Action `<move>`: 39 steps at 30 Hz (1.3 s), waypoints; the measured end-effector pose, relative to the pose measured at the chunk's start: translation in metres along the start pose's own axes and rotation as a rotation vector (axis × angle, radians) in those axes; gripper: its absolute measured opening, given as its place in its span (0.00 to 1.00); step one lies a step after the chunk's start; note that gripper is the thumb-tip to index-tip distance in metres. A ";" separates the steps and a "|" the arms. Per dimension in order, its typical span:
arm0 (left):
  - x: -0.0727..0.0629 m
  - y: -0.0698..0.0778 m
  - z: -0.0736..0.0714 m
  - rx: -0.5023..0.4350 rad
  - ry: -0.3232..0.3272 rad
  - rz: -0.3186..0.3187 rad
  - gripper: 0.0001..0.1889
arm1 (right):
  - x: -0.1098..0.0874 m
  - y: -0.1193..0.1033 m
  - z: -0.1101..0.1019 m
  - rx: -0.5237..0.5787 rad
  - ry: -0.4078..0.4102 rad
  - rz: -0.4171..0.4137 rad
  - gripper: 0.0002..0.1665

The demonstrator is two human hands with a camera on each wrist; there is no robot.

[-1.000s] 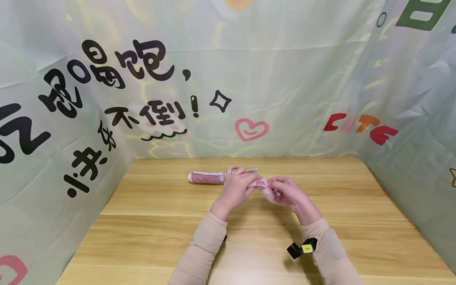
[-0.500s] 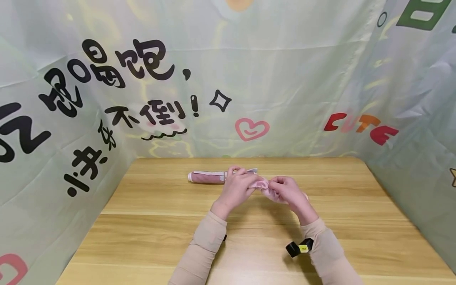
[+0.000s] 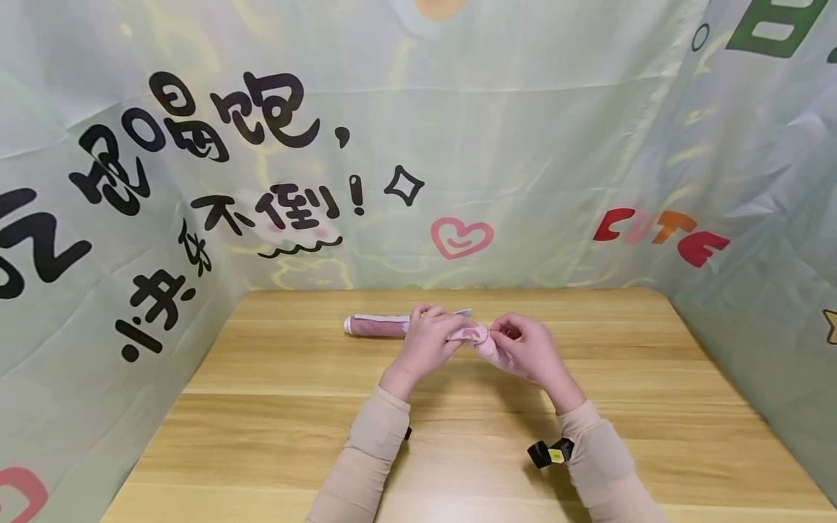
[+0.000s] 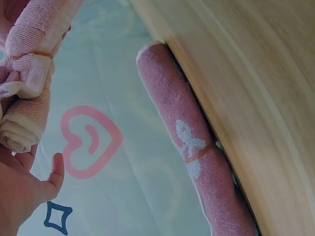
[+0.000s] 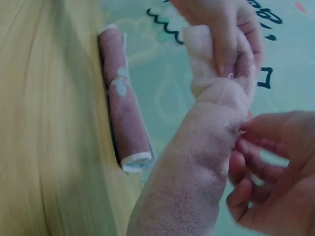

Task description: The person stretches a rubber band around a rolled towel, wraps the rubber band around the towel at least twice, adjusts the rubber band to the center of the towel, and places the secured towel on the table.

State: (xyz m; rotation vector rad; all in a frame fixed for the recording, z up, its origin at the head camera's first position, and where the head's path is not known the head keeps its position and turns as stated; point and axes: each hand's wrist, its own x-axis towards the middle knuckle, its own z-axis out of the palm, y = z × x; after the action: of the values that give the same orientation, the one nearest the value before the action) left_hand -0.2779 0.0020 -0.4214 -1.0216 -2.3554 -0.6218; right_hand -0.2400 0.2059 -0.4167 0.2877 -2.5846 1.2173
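Both hands are on a light pink rolled towel (image 5: pixel 182 162), raised above the table. My left hand (image 3: pixel 428 341) grips its folded end, with the thumb pressed into the cloth in the right wrist view. Around this roll runs a thin orange rubber band (image 4: pixel 37 55), seen in the left wrist view. My right hand (image 3: pixel 532 352) pinches at the roll's side with thumb and forefinger; whether cloth or band lies between the fingertips is hidden. Behind the left hand lies a darker pink rolled towel (image 3: pixel 378 326), banded at its middle and bearing a pale blue bow pattern.
The wooden table (image 3: pixel 294 436) stretches around and in front of the arms. A printed fabric backdrop (image 3: pixel 536 145) rises behind it and at both sides. On the right wrist a small black camera (image 3: pixel 549 454) juts inward over the table.
The right hand has risen slightly and its fingers have shifted at the roll's side. My left hand has moved slightly left, still holding the light pink towel. The darker towel stays in place.
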 end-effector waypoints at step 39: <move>0.001 -0.004 -0.006 -0.001 -0.104 -0.221 0.10 | -0.002 0.010 -0.007 -0.379 -0.031 -0.529 0.10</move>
State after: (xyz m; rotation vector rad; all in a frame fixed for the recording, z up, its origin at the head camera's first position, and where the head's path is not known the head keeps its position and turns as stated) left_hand -0.2802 -0.0034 -0.4169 -0.8178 -2.5824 -0.6646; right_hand -0.2398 0.2179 -0.4207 0.8402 -2.4600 0.5339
